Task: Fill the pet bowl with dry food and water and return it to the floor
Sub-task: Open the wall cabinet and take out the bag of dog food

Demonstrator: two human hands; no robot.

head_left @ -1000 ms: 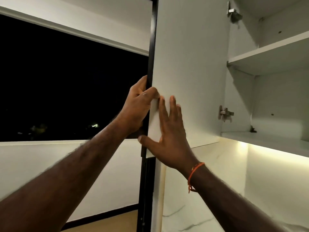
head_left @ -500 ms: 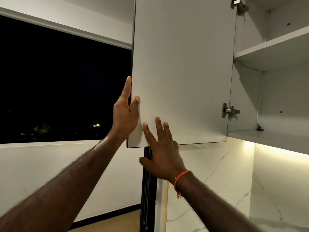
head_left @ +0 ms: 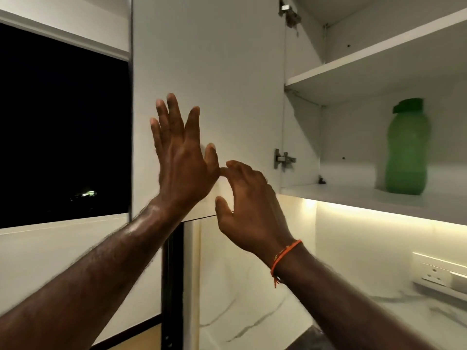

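Note:
A white wall cabinet door (head_left: 214, 72) stands swung wide open to the left. My left hand (head_left: 182, 157) is raised in front of the door's inner face, fingers spread, holding nothing. My right hand (head_left: 247, 205) hovers just below and to the right of it near the door's lower edge, fingers loosely curled and empty; an orange thread is tied round that wrist. Inside the cabinet a green plastic bottle (head_left: 406, 147) with a green cap stands upright on the lower shelf (head_left: 353, 198). No pet bowl or dry food is in view.
The upper shelf (head_left: 366, 59) shows nothing on it. A lit strip glows under the cabinet above a marble backsplash and counter (head_left: 379, 306). A wall socket (head_left: 439, 274) sits at the right. A dark window (head_left: 63, 135) fills the left, with a black frame post (head_left: 171, 286) below the door.
The door has swung further open to the left. My left hand let go of its edge and now spreads flat before it; the right hand came off too. The view shifted right, revealing the green bottle.

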